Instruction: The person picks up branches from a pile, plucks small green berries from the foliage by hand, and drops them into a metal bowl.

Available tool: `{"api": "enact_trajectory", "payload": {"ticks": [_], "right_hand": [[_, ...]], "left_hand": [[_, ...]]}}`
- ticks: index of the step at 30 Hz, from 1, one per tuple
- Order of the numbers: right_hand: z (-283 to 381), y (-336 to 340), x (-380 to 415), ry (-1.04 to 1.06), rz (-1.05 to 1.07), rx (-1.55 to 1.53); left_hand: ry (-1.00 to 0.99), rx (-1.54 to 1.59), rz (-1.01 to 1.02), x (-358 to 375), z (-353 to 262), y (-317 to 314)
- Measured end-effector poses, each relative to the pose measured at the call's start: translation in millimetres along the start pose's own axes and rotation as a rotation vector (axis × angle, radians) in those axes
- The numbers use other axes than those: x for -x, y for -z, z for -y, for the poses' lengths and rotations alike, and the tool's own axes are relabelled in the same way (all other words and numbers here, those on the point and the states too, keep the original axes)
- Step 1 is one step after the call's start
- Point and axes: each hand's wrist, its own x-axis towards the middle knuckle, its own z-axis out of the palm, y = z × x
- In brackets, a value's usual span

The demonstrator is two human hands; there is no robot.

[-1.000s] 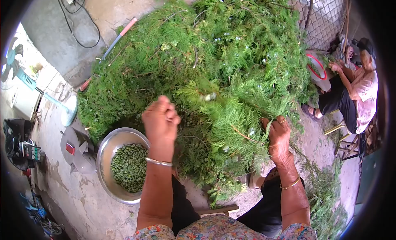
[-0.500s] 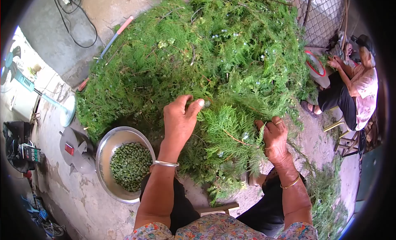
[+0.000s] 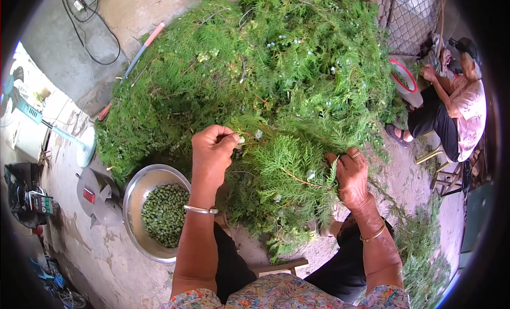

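My right hand (image 3: 351,176) is closed round the stem of a leafy evergreen branch (image 3: 295,173), which spreads to the left between my arms. A few pale blue-green berries cling to the branch. Left of it, my left hand (image 3: 212,152) pinches a small pale-green berry (image 3: 241,140) between thumb and fingertips. Another pale berry (image 3: 258,134) shows just right of those fingertips. Below and left of my left hand stands a metal bowl (image 3: 132,203), partly filled with loose green berries (image 3: 163,216).
A big heap of cut evergreen branches (image 3: 297,59) lies ahead. A long-handled tool (image 3: 143,50) lies at its left edge. At left are a fan (image 3: 85,144) and a metal container (image 3: 98,196). Another person (image 3: 462,104) sits at right beside a red-rimmed basin (image 3: 405,78).
My left hand has moved left and slightly down, away from the branch, its thumb and fingers now pinched on a berry. My right hand keeps its hold on the branch, nearly still.
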Motion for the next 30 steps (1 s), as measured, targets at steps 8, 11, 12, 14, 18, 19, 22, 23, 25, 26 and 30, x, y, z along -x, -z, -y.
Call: {"api": "enact_trajectory", "payload": {"ticks": [8,11,12,14,18,19,22,23,25,26,30], "right_hand": [[0.9,0.1,-2.4,-0.007,-0.041,0.001],[2.6,1.6,-3.9,-0.015,-0.031,0.001],[2.4,1.6,-3.9,-0.015,-0.031,0.001],[1.7,1.2,-3.4,-0.019,-0.016,-0.001],[-0.5,-0.5,2.3,0.014,-0.009,0.04],[-1.6,0.2,4.1,-0.016,0.001,0.018],[-2.1,3.0,3.0,-0.029,0.006,0.012],[-1.2,3.1,3.0,-0.015,0.007,0.026],[-0.6,1.7,3.6,-0.013,0.017,0.009],[-0.1,0.9,3.5,-0.007,0.022,-0.007],[4.2,-0.3,1.5,0.01,0.046,-0.018]], "left_hand": [[0.118,0.257,0.128,4.7,-1.8,-1.6],[0.148,0.197,0.155,6.1,-3.6,-4.2],[0.173,0.186,0.182,5.8,-3.3,-3.9],[0.189,0.211,0.12,5.1,-4.5,-2.1],[0.095,0.421,-0.235,-9.4,-1.3,18.8],[0.092,0.599,-0.234,-19.2,4.1,36.0],[0.073,0.913,-0.136,-25.2,2.3,52.9],[0.098,0.931,-0.049,-21.6,0.0,48.9],[0.077,0.836,0.039,-13.6,-2.4,34.4],[0.025,0.679,0.075,-8.5,-5.4,26.9],[-0.284,-0.142,0.023,-2.8,-3.0,-0.4]]}}
